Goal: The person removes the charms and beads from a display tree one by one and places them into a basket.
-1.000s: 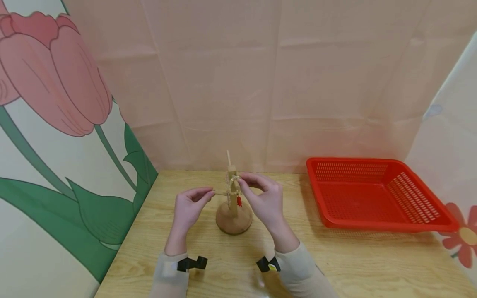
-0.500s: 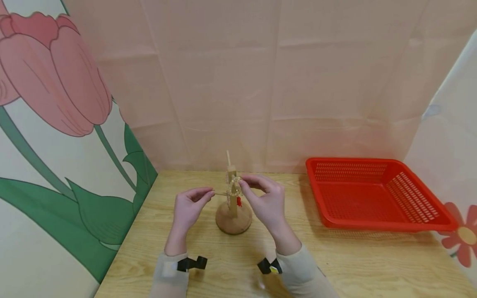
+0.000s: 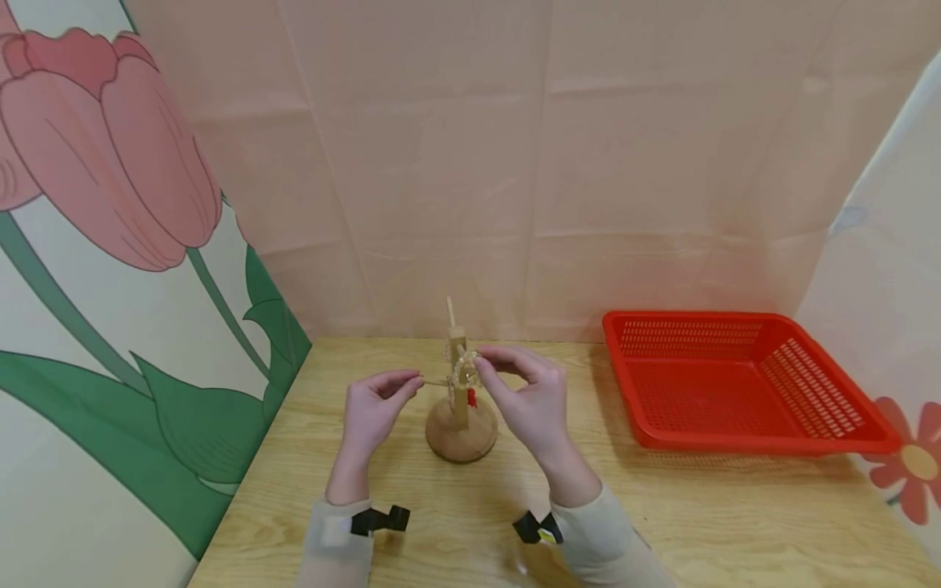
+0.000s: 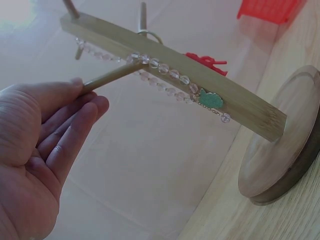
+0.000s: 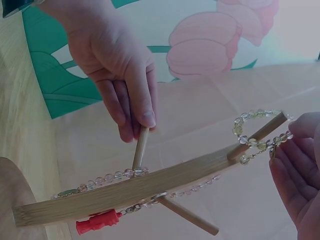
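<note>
A wooden peg stand (image 3: 461,415) with a round base stands upright on the table. My left hand (image 3: 376,411) pinches the end of one side peg (image 4: 114,77) between thumb and fingers. From that peg hangs a pink clear-bead bracelet (image 4: 174,74) with a green charm (image 4: 211,99). My right hand (image 3: 531,408) pinches a yellowish clear-bead bracelet (image 5: 237,126), whose loop overlaps an upper peg (image 5: 267,127) in the right wrist view. A red keychain (image 5: 98,222) hangs by its ring from another peg (image 5: 192,217).
A red plastic basket (image 3: 764,445) sits on the wooden table (image 3: 294,539) to the right of the stand. Behind rises a pink cloth backdrop (image 3: 441,163), with a tulip-printed panel (image 3: 125,188) along the left.
My right hand has shifted slightly right and toward me, and the bracelet it holds has come lower and more face-on. The left hand stays on its peg.
</note>
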`<state>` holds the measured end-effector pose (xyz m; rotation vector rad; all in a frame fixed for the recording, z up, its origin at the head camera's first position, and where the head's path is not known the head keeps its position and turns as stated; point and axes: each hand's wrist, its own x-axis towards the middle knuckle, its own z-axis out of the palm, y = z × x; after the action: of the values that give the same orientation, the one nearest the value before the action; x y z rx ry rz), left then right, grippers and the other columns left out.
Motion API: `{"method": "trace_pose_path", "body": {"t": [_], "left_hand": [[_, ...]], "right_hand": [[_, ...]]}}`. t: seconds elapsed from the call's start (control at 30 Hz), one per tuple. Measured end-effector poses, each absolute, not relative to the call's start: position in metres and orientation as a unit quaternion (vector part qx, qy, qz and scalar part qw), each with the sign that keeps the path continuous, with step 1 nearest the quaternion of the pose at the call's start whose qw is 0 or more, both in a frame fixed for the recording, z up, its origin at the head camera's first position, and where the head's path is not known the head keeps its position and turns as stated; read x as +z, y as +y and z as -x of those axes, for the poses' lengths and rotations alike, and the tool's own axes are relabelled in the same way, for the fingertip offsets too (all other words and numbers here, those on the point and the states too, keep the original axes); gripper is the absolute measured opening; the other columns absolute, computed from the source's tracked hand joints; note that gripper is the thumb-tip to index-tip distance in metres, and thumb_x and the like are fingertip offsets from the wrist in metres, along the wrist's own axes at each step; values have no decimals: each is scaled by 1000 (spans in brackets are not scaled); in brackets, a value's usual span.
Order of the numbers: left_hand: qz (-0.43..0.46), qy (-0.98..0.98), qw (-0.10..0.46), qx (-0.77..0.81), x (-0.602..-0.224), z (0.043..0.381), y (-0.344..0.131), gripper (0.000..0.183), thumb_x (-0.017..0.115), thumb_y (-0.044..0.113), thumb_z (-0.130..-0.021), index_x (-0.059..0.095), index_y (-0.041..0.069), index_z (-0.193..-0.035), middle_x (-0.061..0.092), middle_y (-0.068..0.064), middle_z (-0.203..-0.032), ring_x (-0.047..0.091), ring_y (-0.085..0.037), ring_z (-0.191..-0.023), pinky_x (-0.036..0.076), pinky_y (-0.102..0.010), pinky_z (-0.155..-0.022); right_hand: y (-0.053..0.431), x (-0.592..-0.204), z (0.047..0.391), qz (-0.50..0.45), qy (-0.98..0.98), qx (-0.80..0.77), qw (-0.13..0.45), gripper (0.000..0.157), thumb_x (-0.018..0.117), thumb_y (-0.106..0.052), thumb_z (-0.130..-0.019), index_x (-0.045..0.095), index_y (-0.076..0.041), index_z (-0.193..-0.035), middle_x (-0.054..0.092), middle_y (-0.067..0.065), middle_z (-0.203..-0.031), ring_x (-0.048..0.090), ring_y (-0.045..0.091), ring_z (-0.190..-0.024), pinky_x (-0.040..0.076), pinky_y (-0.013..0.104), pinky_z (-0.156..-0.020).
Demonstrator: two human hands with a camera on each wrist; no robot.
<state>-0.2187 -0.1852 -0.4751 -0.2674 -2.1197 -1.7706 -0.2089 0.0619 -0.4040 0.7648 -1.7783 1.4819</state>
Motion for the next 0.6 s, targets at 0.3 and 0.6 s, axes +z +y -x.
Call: {"method": "trace_pose_path", "body": {"t": [0.3,0.6], "left_hand": [[92,-752,183,-626,-476,218,-184,13,84,13,-96,85,4,-105,81,-12,-99,79,-20,-86,64,-26,-76],[91,-751,180,-629,-475,218,-184,14,84,13,-96,85,4,-105,81,-12,-99,78,-15,-86,65,-28,-77]], "right_hand": [[65,-400,204,-315,-669,572,355,16,85,6,-87,84,-3,-101,81,8,-96,78,20,-83,63,24,-80],[74,-397,202,-311,-660,595,337,18,82,12,-87,82,1,-101,81,11,-96,78,15,-85,64,24,-77]]}}
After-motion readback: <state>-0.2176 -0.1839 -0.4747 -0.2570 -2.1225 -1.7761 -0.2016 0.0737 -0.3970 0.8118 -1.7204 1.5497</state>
